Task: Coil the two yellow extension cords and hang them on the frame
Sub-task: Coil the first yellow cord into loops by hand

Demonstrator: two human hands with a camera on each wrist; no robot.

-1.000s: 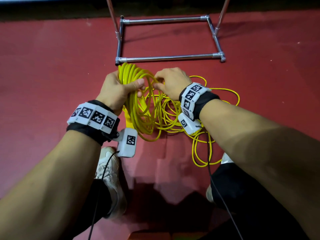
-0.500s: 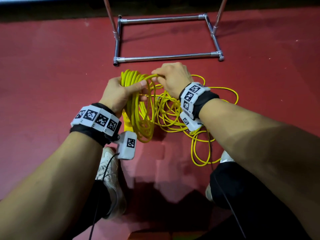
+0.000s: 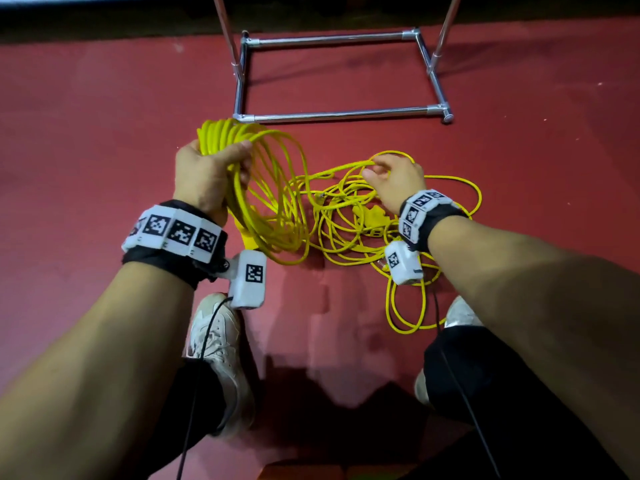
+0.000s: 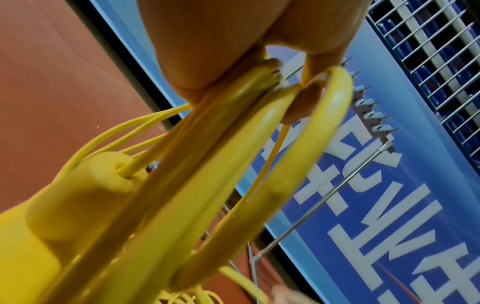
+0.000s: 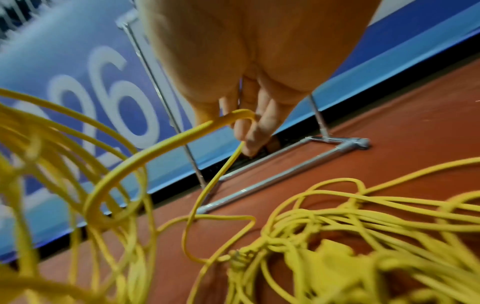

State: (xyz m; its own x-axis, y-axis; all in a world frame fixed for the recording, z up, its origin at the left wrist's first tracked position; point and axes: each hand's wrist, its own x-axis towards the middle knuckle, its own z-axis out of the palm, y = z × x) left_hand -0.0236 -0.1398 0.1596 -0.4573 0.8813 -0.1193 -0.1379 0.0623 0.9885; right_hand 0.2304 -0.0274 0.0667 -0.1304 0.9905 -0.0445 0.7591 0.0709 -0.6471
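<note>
My left hand (image 3: 207, 168) grips the top of a yellow coil (image 3: 273, 199) of several loops, held upright above the red floor; the left wrist view shows its fingers (image 4: 205, 67) curled round the bunched cord (image 4: 233, 133) and a yellow socket block (image 4: 64, 195) hanging beside the loops. My right hand (image 3: 394, 181) is to the right, fingers (image 5: 249, 123) curled round a loose strand (image 5: 166, 144) that runs toward the coil. Below it a tangled heap of yellow cord (image 3: 356, 223) with a yellow plug block (image 3: 372, 216) lies on the floor. The chrome frame (image 3: 339, 116) stands just beyond.
The frame's base bars (image 5: 285, 174) and two uprights (image 3: 225, 29) rise at the far edge of the red floor (image 3: 104, 133), against a blue banner (image 5: 78, 82). A hook rail (image 4: 371, 111) shows on the frame. My white shoes (image 3: 214, 341) stand near the cord loop (image 3: 405, 306).
My right hand has left the coil and moved right and down to the heap, taking a loose strand. The left hand has risen slightly, and the coil's loops have spread wider.
</note>
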